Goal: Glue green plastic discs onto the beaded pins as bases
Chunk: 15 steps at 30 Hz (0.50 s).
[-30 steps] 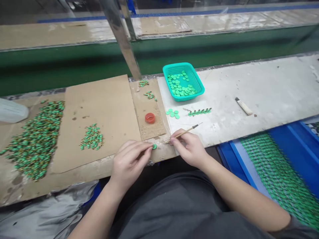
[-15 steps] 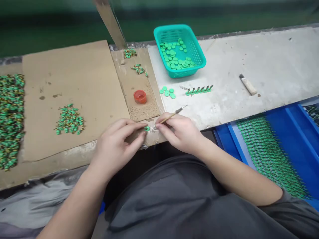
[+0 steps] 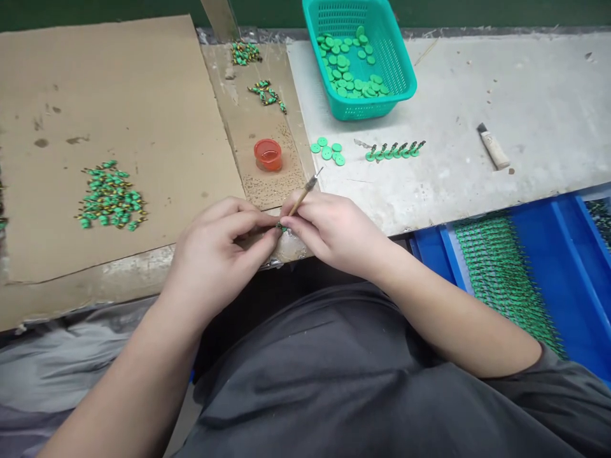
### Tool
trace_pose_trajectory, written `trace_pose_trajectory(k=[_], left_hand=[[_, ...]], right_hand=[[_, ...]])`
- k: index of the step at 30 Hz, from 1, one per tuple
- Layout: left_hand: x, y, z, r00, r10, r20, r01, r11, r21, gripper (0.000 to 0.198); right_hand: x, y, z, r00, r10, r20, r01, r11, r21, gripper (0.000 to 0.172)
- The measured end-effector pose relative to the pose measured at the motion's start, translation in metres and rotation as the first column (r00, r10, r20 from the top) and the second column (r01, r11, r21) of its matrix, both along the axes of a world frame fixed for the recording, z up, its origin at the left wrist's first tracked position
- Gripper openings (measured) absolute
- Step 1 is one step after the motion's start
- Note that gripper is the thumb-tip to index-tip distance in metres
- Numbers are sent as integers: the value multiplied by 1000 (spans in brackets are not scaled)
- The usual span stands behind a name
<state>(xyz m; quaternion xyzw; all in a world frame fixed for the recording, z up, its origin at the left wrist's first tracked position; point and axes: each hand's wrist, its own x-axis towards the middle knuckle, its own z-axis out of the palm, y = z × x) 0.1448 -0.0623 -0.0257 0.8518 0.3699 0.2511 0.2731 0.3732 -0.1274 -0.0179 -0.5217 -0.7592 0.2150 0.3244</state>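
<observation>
My left hand [image 3: 224, 248] pinches a small green button-like disc [image 3: 282, 226] between thumb and forefinger, low over the bench edge. My right hand [image 3: 329, 229] meets it there, its thumb and fingertips closed at the disc. A thin brush-like tool [image 3: 305, 192] with a wooden handle rests in the right hand, its fine tip pointing up and away. Whether the right fingertips also hold a small part is hidden. Just beyond the hands stands a small red cup [image 3: 268, 155]. Loose green discs [image 3: 327, 152] lie to its right, beside a row of discs with dark upright pieces [image 3: 395, 151].
A teal basket [image 3: 405, 83] of green discs stands at the back. Small green-and-gold figures [image 3: 112, 194] are heaped on cardboard [image 3: 143, 95] at the left. A whitish tube [image 3: 494, 147] lies right. Below the bench edge, a blue tray [image 3: 554, 254] holds rows of green pieces.
My right hand has come left to the disc, and its fingertips now meet my left ones. The brush-like tool has tilted more upright. The whole view has shifted with my head.
</observation>
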Motion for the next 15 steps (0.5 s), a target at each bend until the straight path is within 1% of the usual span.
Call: trace_pose_trajectory(k=[5,10,13,15], left_hand=[[3,-3,7,1000,3,-31,-3,1000,-26,17],[4,-2,5,999,8,-46,-9,1000,-29,21],[3,0,4,999,11,-50,-13,999,-43,24],[1,2,4,997,20,-68,-24,998,-51,26]], right_hand=[[-1,4,8,999,36,28,-35,999,-25,14],[0,9,6,998,67,-22,-67,998,-20,13],[-3,9,3,999,37,-32,-38,998,-40,16],[-4,5,1,999,-7,-53,5,999,-43,22]])
